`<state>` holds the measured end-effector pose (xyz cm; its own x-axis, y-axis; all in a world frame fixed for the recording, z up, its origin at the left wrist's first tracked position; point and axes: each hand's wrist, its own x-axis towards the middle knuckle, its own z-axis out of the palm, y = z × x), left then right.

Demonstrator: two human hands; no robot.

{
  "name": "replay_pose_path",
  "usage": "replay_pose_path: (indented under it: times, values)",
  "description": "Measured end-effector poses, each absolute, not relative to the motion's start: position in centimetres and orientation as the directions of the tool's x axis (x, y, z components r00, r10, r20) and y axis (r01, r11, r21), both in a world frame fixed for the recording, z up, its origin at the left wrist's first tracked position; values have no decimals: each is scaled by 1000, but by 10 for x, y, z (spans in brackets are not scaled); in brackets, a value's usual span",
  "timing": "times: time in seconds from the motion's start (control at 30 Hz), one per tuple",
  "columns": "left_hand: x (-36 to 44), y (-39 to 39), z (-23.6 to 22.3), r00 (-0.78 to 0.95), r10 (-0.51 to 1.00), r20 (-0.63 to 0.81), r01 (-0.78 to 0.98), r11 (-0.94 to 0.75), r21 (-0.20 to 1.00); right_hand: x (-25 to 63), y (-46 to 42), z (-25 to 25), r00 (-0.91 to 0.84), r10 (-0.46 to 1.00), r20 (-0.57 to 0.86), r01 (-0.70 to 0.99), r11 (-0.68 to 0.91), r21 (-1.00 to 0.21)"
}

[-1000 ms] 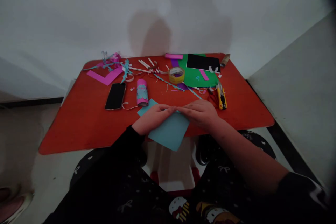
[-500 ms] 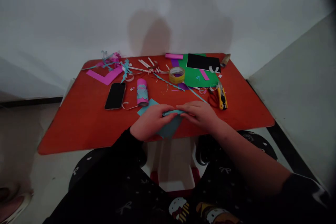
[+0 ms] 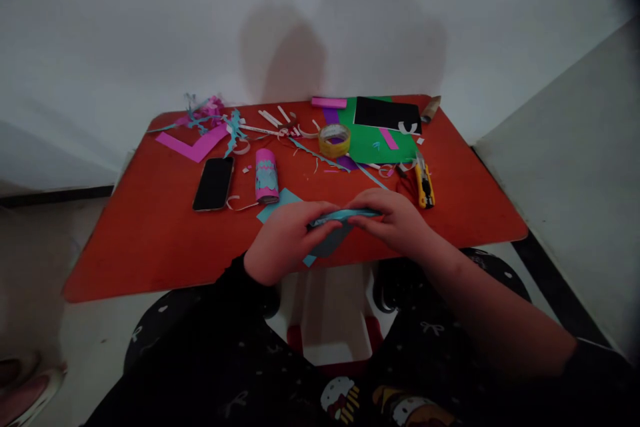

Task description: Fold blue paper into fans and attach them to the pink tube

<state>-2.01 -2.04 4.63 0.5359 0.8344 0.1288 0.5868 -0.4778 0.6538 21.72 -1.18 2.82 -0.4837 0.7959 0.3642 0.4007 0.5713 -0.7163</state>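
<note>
Now the left hand [image 3: 286, 241] and right hand [image 3: 397, 221] grasp the blue paper [image 3: 345, 215], bent into a curve, with a yellow craft knife [image 3: 424, 185] at two o'clock.

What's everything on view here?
Table: one, orange-red, before the person
Phone: one, black, table's left
Paper tube: one, pink and blue, beside phone
Tape roll: one, yellow, back centre
Utility knife: one, yellow, right side
Green card: one, green, back right
Black card: one, black, on green card
Bent paper strip: one, magenta, back left
Blue paper strip: one, blue, held between hands
Left hand: one, bare, holding strip's left end
Right hand: one, bare, holding right end
</note>
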Motion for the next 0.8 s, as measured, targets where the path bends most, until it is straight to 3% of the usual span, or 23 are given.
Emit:
replay_pose_path:
  times: [0.3,0.8]
  values:
    - [-22,-24,54,521,822,232,559,-533,635,221,-16,35,-491,724,484,425,684,-593]
    - [-23,-24,56,543,802,250,561,-567,603,222,-13,34,-512,693,507,408,716,-567]
